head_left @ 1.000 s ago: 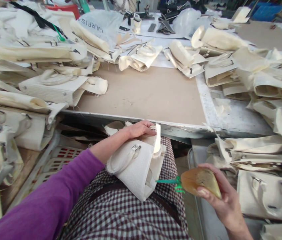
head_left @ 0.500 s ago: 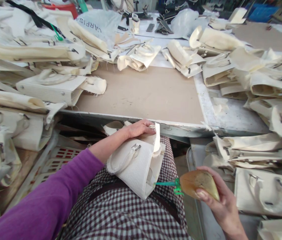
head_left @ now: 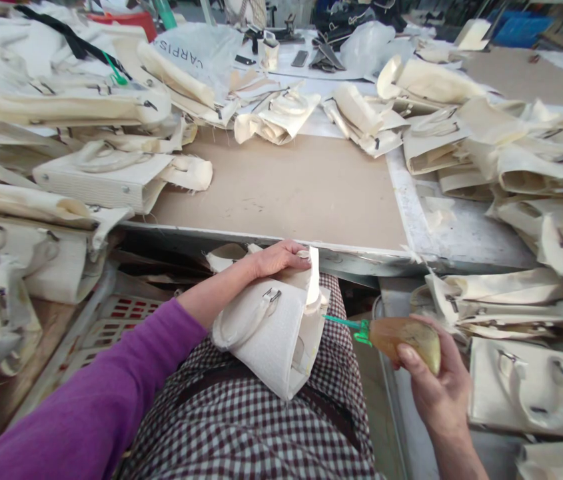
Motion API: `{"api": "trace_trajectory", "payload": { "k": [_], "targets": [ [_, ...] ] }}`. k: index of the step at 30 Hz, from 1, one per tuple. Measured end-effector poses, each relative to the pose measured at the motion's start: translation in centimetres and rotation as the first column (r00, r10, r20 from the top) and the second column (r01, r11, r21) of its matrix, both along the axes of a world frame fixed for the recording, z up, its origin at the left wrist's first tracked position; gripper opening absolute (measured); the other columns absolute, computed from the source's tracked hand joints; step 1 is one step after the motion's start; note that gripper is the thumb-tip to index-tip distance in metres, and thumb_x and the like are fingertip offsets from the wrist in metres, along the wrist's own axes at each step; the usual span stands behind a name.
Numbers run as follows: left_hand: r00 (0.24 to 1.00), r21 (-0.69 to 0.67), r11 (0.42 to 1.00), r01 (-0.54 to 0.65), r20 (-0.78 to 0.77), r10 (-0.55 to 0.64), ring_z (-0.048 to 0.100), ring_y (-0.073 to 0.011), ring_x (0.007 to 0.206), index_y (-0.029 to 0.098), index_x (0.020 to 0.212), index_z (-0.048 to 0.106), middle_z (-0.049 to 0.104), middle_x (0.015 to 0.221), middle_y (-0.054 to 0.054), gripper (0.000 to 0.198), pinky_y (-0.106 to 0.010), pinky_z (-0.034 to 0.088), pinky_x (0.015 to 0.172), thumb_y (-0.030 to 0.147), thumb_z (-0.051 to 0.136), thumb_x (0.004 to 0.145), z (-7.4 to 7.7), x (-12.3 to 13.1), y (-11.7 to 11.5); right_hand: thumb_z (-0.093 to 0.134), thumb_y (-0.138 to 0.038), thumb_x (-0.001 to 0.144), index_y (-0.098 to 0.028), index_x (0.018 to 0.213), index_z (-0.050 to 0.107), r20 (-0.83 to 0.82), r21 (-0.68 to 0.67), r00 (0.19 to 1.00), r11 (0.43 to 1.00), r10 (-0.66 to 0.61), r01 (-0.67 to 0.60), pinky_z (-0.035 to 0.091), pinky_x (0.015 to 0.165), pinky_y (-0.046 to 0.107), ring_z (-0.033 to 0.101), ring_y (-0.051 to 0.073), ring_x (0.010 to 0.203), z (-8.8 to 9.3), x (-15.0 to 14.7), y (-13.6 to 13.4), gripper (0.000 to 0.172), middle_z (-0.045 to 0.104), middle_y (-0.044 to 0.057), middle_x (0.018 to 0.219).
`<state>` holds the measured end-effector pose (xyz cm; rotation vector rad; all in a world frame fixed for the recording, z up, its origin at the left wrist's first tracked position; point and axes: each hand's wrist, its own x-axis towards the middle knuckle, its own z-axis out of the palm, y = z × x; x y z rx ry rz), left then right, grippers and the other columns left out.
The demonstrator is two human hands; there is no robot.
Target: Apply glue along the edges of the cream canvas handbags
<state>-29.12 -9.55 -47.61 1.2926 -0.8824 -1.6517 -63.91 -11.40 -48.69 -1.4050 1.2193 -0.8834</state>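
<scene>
A cream handbag [head_left: 261, 327] rests tilted on my lap, its handle and dark buckle facing up and its side gusset turned to the right. My left hand [head_left: 284, 259] is closed on the bag's upper edge, where a cream flap sticks up. In my right hand [head_left: 438, 380] I grip a squeeze bottle [head_left: 401, 337] of amber liquid, probably glue, held sideways. Its thin green nozzle [head_left: 344, 321] points left, with the tip at the upper part of the bag's open side edge. Whether the tip touches the edge I cannot tell.
Ahead lies a worktable with a brown board [head_left: 281, 187]. Cream handbags [head_left: 106, 167] are heaped on the left, and more bag pieces [head_left: 506, 140] on the right. A finished-looking bag [head_left: 531, 387] lies low on the right. A plastic crate [head_left: 121, 320] stands below left.
My right hand has moved the bottle upward and slightly right, so the nozzle tip has gone from the bag's lower side edge to its upper part. My left hand and the bag stay put.
</scene>
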Motion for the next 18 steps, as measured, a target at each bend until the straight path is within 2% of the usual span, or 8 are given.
{"api": "trace_trajectory", "payload": {
  "k": [7,12,15,18],
  "targets": [
    [1.0,-0.018,1.0,0.015,-0.002,-0.015,0.04,-0.0085,0.046,0.014,0.06,0.062,0.05,0.054,0.003,0.033,-0.022,0.029,0.046,0.038,0.085,0.061,-0.2,0.0,0.0,0.085,-0.046,0.071,-0.022,0.116,0.066,-0.066,-0.056,0.996,0.996,0.059,-0.063,0.053,0.054,0.025,0.065,0.024,0.083,0.8,0.6,-0.4,0.054,0.068,0.008,0.101],
    [1.0,-0.024,0.999,0.023,0.007,-0.023,0.039,-0.008,0.046,0.014,0.059,0.061,0.049,0.053,0.004,0.035,-0.022,0.03,0.048,0.039,0.085,0.061,-0.2,0.0,0.0,0.086,-0.045,0.07,-0.026,0.109,0.071,-0.114,-0.083,0.972,0.973,0.206,-0.216,0.058,0.06,0.025,0.066,0.021,0.075,1.6,-0.3,-0.5,0.047,0.071,0.004,0.094],
    [0.999,-0.022,1.0,0.019,0.029,-0.018,0.039,-0.0079,0.046,0.014,0.061,0.061,0.049,0.054,0.004,0.035,-0.022,0.028,0.047,0.039,0.084,0.061,-0.3,-0.1,0.0,0.086,-0.046,0.069,-0.028,0.11,0.071,-0.076,0.031,0.966,0.969,0.247,-0.245,0.056,0.059,0.022,0.064,0.019,0.074,2.3,-0.1,0.2,0.047,0.07,0.002,0.091],
    [0.998,-0.022,1.0,0.0,0.065,0.002,0.04,-0.0088,0.047,0.013,0.062,0.062,0.051,0.055,0.003,0.034,-0.023,0.028,0.047,0.04,0.083,0.061,0.0,-0.2,0.1,0.084,-0.051,0.069,-0.025,0.114,0.068,-0.007,0.242,0.982,0.954,0.187,-0.179,0.049,0.045,0.021,0.058,0.018,0.066,2.6,0.4,0.9,0.054,0.066,0.003,0.089]
  ]
}}
